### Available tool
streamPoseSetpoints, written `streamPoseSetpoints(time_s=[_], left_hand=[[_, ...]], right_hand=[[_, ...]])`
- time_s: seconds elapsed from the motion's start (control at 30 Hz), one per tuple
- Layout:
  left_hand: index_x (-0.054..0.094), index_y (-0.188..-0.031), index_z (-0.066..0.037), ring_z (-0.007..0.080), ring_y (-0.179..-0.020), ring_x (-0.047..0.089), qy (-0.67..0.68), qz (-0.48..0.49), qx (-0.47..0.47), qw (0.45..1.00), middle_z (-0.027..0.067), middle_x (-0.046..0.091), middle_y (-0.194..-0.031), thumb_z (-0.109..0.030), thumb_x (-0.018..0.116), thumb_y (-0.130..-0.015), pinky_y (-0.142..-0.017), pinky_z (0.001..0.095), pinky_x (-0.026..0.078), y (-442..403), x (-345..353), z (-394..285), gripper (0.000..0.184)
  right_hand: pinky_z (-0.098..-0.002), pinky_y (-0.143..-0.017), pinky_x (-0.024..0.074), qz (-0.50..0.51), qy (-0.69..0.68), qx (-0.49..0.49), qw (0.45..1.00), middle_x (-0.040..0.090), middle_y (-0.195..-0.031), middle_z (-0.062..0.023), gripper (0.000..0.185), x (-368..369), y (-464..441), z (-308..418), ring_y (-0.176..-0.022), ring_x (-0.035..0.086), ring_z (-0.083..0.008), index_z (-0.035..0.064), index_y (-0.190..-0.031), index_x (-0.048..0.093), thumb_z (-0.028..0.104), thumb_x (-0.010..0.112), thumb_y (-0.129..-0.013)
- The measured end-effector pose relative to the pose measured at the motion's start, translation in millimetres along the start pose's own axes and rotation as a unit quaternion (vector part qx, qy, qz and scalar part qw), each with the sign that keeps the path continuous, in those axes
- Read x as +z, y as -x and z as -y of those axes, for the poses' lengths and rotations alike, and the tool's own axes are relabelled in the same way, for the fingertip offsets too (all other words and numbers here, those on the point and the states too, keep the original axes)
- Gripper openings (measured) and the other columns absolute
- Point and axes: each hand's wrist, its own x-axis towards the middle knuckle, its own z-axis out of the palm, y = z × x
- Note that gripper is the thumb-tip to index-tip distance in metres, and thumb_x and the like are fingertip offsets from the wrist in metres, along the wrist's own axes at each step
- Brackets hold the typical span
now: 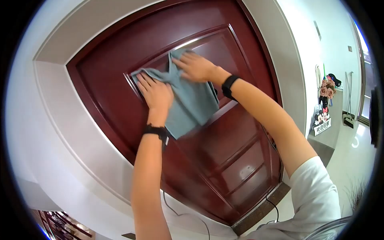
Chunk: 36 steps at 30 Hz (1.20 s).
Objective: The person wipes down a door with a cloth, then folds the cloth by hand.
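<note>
A grey-green cloth (194, 102) lies against a dark red panelled door (236, 140), its lower part hanging down loose. My left hand (157, 94) holds the cloth's upper left part against the door, with its fingers stretched over the fabric. Higher up and to the right, my right hand (196, 67) holds the cloth near its top corner; motion blurs its fingers. Between the two hands the fabric folds and bunches. Each wrist wears a black band. Part of the door behind the cloth is hidden, along with a dark object peeking out at its right edge.
A pale frame (96, 120) surrounds the door. On the right, a ledge (326, 140) bears flowers (328, 88), cartoon figures and a white sign (322, 127). A broom and dustpan (348, 120) stand farther back. Thin black cables hang below, and a dark sill (262, 208) runs along the door's bottom.
</note>
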Motion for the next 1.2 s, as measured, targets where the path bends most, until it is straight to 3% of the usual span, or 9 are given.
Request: streamPoseSetpoints(time_s=[0.1, 0.27, 0.47, 0.63, 0.77, 0.83, 0.97, 1.0, 1.2], left_hand=[[0.04, -0.142, 0.016, 0.0517, -0.148, 0.02, -0.034, -0.012, -0.019, 0.999, 0.0386, 0.026, -0.155, -0.041, 0.055, -0.095, -0.121, 0.056, 0.018, -14, 10, 0, 0.075], [0.05, -0.14, 0.005, 0.0502, -0.148, 0.019, -0.011, -0.074, 0.027, 0.997, 0.0345, 0.029, -0.155, -0.041, 0.06, -0.094, -0.12, 0.0549, 0.023, 0, 22, 17, 0.066], [0.049, -0.138, 0.008, 0.0519, -0.147, 0.021, 0.007, -0.107, 0.043, 0.993, 0.0359, 0.029, -0.154, -0.036, 0.059, -0.095, -0.119, 0.0563, 0.025, 11, 23, 16, 0.062], [0.047, -0.133, 0.013, 0.0568, -0.144, 0.021, 0.038, -0.103, 0.04, 0.993, 0.0386, 0.029, -0.151, -0.031, 0.06, -0.094, -0.116, 0.0636, 0.024, 7, 19, 8, 0.061], [0.037, -0.14, 0.014, 0.0595, -0.142, 0.021, 0.052, -0.097, 0.046, 0.993, 0.0418, 0.027, -0.15, -0.037, 0.055, -0.098, -0.114, 0.0685, 0.021, -2, 16, -10, 0.069], [0.048, -0.131, 0.014, 0.0602, -0.142, 0.021, 0.06, -0.14, 0.062, 0.986, 0.0423, 0.029, -0.149, -0.043, 0.058, -0.095, -0.112, 0.0718, 0.019, -11, 27, -22, 0.067], [0.052, -0.131, 0.012, 0.0593, -0.142, 0.023, 0.026, -0.15, 0.085, 0.985, 0.0407, 0.03, -0.15, -0.051, 0.053, -0.096, -0.112, 0.0715, 0.018, -31, 39, -49, 0.072], [0.052, -0.132, 0.012, 0.0591, -0.142, 0.023, 0.016, -0.15, 0.09, 0.984, 0.0401, 0.031, -0.15, -0.052, 0.053, -0.096, -0.113, 0.0712, 0.018, -35, 40, -59, 0.073], [0.047, -0.14, 0.008, 0.06, -0.141, 0.023, 0.009, -0.214, 0.128, 0.968, 0.0399, 0.03, -0.151, -0.052, 0.048, -0.097, -0.11, 0.0739, 0.019, -52, 63, -110, 0.074]], right_hand=[[-0.0474, -0.11, 0.0384, 0.038, -0.031, 0.068, 0.996, 0.055, -0.128, -0.0213, 0.066, 9, -23, -3, -0.123, 0.05, -0.0381, 0.0001, -0.147, 0.042, 0.045, 0.05, -0.099], [-0.0501, -0.112, 0.0346, -0.117, 0.006, 0.073, 0.99, 0.054, -0.123, -0.0212, 0.068, 32, -11, 24, -0.121, 0.049, -0.0388, -0.0018, -0.146, 0.042, 0.038, 0.057, -0.094], [-0.0507, -0.113, 0.034, -0.188, -0.02, 0.058, 0.98, 0.053, -0.125, -0.0216, 0.066, 45, -4, 21, -0.123, 0.048, -0.0393, 0.0012, -0.146, 0.044, 0.035, 0.059, -0.091], [-0.0454, -0.111, 0.0408, -0.141, -0.052, -0.003, 0.989, 0.053, -0.134, -0.0208, 0.06, 31, 8, -23, -0.128, 0.051, -0.0364, 0.0114, -0.149, 0.044, 0.039, 0.054, -0.097], [-0.0454, -0.111, 0.0414, -0.136, -0.053, 0.02, 0.989, 0.054, -0.137, -0.0169, 0.056, 34, 21, -49, -0.131, 0.05, -0.0339, 0.0165, -0.15, 0.044, 0.037, 0.051, -0.098], [-0.0451, -0.112, 0.0409, -0.156, -0.014, 0.035, 0.987, 0.055, -0.137, -0.0159, 0.056, 38, 25, -60, -0.131, 0.049, -0.0333, 0.0172, -0.15, 0.044, 0.036, 0.051, -0.098], [-0.0452, -0.114, 0.0373, -0.214, -0.058, 0.018, 0.975, 0.054, -0.139, -0.0174, 0.05, 42, 33, -79, -0.132, 0.048, -0.0353, 0.0151, -0.144, 0.05, 0.029, 0.053, -0.096], [-0.0499, -0.113, 0.0357, -0.143, -0.065, 0.049, 0.986, 0.053, -0.13, -0.0282, 0.059, 38, 36, -83, -0.127, 0.048, -0.0454, 0.0025, -0.146, 0.044, 0.031, 0.051, -0.095], [-0.0513, -0.107, 0.0388, -0.168, -0.039, 0.144, 0.974, 0.054, -0.127, -0.0283, 0.061, 48, 74, -121, -0.122, 0.049, -0.047, 0.0054, -0.147, 0.044, 0.032, 0.052, -0.092]])
